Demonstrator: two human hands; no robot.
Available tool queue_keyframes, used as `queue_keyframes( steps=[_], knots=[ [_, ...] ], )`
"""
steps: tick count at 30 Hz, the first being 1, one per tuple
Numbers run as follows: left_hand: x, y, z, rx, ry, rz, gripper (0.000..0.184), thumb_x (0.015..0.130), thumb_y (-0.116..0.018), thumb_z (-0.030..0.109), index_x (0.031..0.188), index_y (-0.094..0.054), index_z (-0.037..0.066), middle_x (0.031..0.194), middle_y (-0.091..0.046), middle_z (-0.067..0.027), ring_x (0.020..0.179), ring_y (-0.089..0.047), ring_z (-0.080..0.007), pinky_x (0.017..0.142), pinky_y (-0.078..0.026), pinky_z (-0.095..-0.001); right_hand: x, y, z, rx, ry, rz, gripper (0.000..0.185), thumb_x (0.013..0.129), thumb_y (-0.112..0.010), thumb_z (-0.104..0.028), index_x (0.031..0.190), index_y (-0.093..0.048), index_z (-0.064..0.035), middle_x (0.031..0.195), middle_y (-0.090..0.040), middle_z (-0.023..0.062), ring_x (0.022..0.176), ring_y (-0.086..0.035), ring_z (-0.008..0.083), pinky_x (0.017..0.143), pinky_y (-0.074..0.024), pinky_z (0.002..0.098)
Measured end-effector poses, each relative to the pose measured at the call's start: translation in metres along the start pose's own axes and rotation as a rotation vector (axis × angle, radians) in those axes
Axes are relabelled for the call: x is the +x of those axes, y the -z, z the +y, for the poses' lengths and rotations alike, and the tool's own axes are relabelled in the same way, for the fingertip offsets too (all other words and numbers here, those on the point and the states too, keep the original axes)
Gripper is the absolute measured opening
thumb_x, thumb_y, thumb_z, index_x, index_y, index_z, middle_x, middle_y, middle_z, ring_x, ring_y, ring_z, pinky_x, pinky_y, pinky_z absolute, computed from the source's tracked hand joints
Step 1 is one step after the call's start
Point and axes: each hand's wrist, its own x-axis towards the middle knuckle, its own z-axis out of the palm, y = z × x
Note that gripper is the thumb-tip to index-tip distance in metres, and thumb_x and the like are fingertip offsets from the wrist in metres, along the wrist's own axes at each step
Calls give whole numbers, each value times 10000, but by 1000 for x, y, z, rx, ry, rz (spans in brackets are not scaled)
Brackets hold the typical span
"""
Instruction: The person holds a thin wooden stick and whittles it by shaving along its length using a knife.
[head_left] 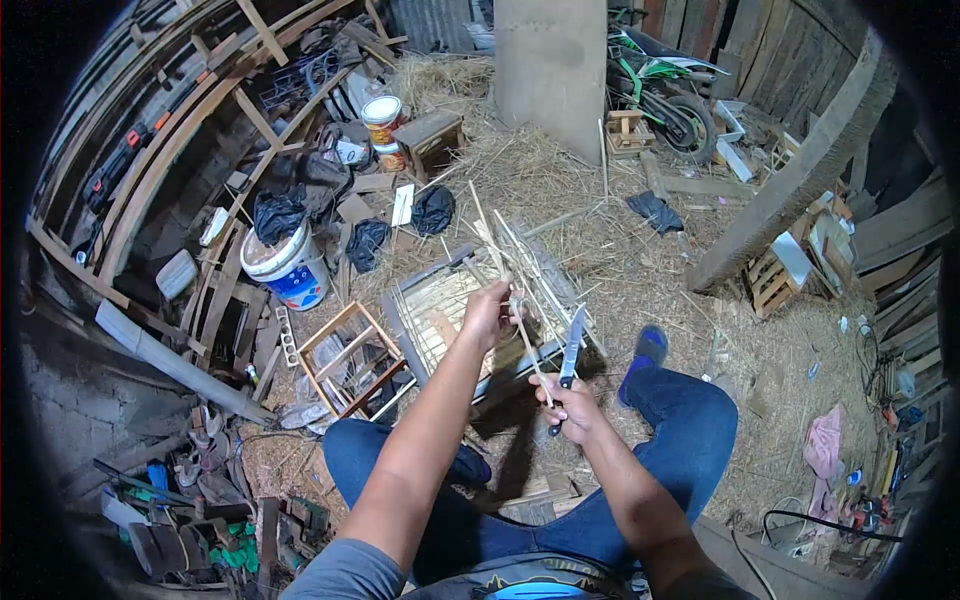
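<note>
My right hand (572,412) is closed around the black handle of a knife (573,345), whose blade points up and away from me. A thin pale wooden stick (529,345) slants between my hands; its near end passes by the thumb of my right hand. The fingers of my left hand (490,314) are closed at the stick's far end. Beneath my hands stands a low box-like table (415,318) with a pale slatted top. Several long thin sticks (535,262) lie across its far right side.
A wooden frame box (345,375) sits left of the low table. Farther left is a white bucket (290,270) with a black bag on top. A slanted wooden post (790,180) rises at the right. Straw covers the floor, and a green motorcycle (665,95) stands at the back.
</note>
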Motion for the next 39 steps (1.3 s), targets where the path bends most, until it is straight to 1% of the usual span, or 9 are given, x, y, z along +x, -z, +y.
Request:
queue_keyframes(
  steps=[3, 6, 9, 12, 14, 15, 18, 27, 39],
  knots=[
    [1, -14, 7, 248, -126, 21, 205, 987, -689, 274, 900, -687, 88, 815, -682, -3, 593, -613, -135, 543, -492, -276, -4, 2, -2, -2, -16, -3, 302, 1032, -615, -241, 1232, -638, -16, 843, -615, 10, 474, -379, 32, 456, -339, 217],
    [5, -23, 13, 390, -231, 35, 236, 978, -701, 283, 856, -694, 81, 781, -665, 5, 589, -596, -106, 518, -488, -270, -8, 1, -8, -13, -13, 4, 320, 1004, -666, -262, 1217, -643, -24, 824, -634, 18, 471, -388, 28, 454, -337, 203],
    [-3, -33, 20, 449, -253, 21, 258, 967, -718, 304, 863, -706, 68, 782, -658, 11, 593, -580, -87, 514, -490, -266, -4, -1, -11, -156, 45, 99, 323, 963, -725, -250, 1189, -652, -30, 793, -654, 16, 470, -395, 21, 444, -327, 198],
    [-1, -37, 25, 508, -318, -9, 297, 975, -710, 337, 899, -710, 50, 768, -652, 7, 608, -582, -81, 529, -493, -263, 2, 2, -10, -270, 64, 119, 265, 927, -770, -227, 1086, -681, -35, 784, -692, 26, 529, -498, 32, 497, -396, 216],
    [-7, -44, 35, 423, -367, 93, 331, 990, -689, 361, 929, -709, 36, 767, -655, -3, 606, -577, -83, 537, -486, -262, 8, 2, -1, -528, 186, 241, 225, 915, -783, -238, 974, -699, -38, 777, -706, 24, 541, -514, 36, 495, -395, 229],
    [-2, -41, 38, 442, -384, 78, 354, 1004, -667, 376, 957, -710, 28, 780, -668, -15, 614, -577, -84, 540, -476, -263, 17, 13, 11, -600, 248, 272, 209, 913, -787, -233, 933, -707, -41, 802, -727, 27, 654, -595, 62, 612, -463, 237],
    [-6, -49, 60, 501, -484, 136, 354, 1015, -651, 368, 965, -707, 22, 788, -678, -19, 617, -578, -83, 530, -467, -264, 25, 24, 23, -634, 251, 266, 209, 911, -787, -228, 959, -714, -38, 807, -729, 23, 729, -630, 81, 709, -492, 253],
    [2, -67, 83, 415, -605, 125, 352, 1016, -661, 272, 1185, -686, -36, 818, -695, -50, 618, -594, -88, 510, -450, -235, 31, 31, 28, -719, 293, 258, 292, 967, -723, -300, 1031, -690, -17, 860, -773, 78, 780, -632, 94, 769, -501, 295],
    [14, -89, 93, 536, -682, 82, 275, 934, -759, 201, 966, -727, -71, 787, -717, -96, 576, -676, -134, 500, -510, -266, 15, 10, 10, -588, 361, 161, 160, 991, -680, -178, 1019, -678, -21, 798, -702, 13, 715, -638, 93, 637, -488, 274]
  ],
)
